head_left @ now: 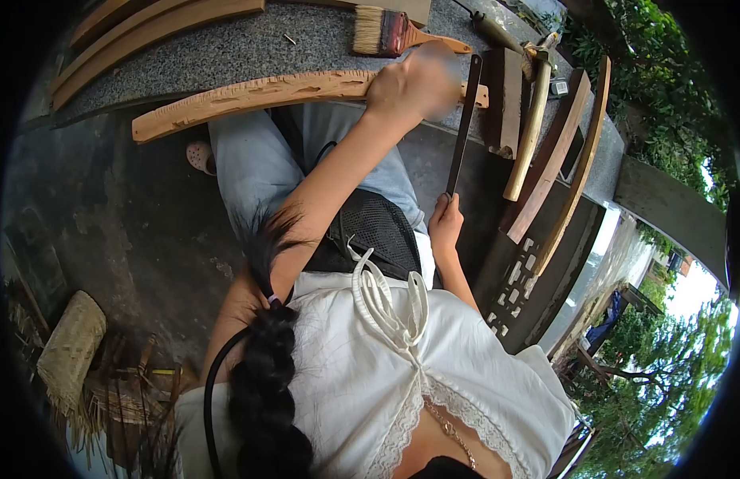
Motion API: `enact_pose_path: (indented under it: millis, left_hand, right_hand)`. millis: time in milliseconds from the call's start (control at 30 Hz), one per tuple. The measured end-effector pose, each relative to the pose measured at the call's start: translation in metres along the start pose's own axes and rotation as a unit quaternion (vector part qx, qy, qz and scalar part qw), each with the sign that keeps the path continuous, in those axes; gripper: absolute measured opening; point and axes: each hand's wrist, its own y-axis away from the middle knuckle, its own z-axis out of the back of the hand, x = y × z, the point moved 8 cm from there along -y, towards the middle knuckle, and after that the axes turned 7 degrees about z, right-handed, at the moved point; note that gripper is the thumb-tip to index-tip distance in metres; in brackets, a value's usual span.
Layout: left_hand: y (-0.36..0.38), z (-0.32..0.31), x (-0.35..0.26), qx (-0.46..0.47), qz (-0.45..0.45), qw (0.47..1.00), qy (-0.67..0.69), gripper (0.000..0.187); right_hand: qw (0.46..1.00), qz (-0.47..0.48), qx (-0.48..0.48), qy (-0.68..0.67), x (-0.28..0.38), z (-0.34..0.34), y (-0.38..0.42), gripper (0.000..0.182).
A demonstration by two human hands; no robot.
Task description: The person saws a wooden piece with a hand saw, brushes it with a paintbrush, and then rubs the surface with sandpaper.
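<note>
A curved, light-brown wooden strip [258, 95] with gouged hollows and small notches lies along the near edge of the stone slab. My left hand [414, 84] is closed over it near its right end; part of this hand is blurred. Lower down, my right hand [445, 225] grips the bottom end of a long, dark, flat blade-like tool [465, 124]. The tool points up, crosses the strip just right of my left hand, and its tip lies beyond the strip. A brush [394, 32] with pale bristles rests on the slab just beyond my left hand.
More curved wooden strips [134, 40] lie at the slab's upper left. On the right are a dark block [505, 100], a wooden-handled tool [528, 144] and two long strips [549, 160]. My legs [266, 152] are under the slab's edge [170, 85]. A woven roll [71, 347] stands lower left.
</note>
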Motion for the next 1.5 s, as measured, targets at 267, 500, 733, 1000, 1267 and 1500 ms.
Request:
enact_pose_path:
  millis: [267,500,733,1000,1267,1500]
  left_hand:
    - [0.003,0.003,0.0,-0.018,-0.001,1.0,0.007,0.037]
    - [0.001,0.002,-0.003,0.037,-0.001,0.999,0.002,0.039]
    - [0.001,0.004,-0.001,0.002,0.0,1.0,0.013,0.037]
    - [0.003,0.003,-0.002,-0.01,-0.005,1.0,0.015,0.036]
    - [0.002,0.004,-0.004,0.012,-0.017,1.0,0.02,0.037]
    - [-0.001,0.002,0.0,-0.012,-0.003,1.0,0.007,0.035]
  right_hand:
    - [0.999,-0.028,0.019,-0.042,0.045,-0.001,-0.09,0.012]
    - [0.998,-0.033,0.049,0.003,0.011,0.002,-0.024,0.011]
    - [0.998,-0.044,0.035,-0.033,0.026,-0.005,-0.063,0.013]
    - [0.998,-0.019,0.034,-0.057,0.035,0.0,-0.084,0.013]
    - [0.998,-0.045,0.035,-0.021,-0.003,-0.008,-0.006,0.01]
    - [0.997,-0.05,0.048,-0.035,0.032,-0.002,-0.08,0.011]
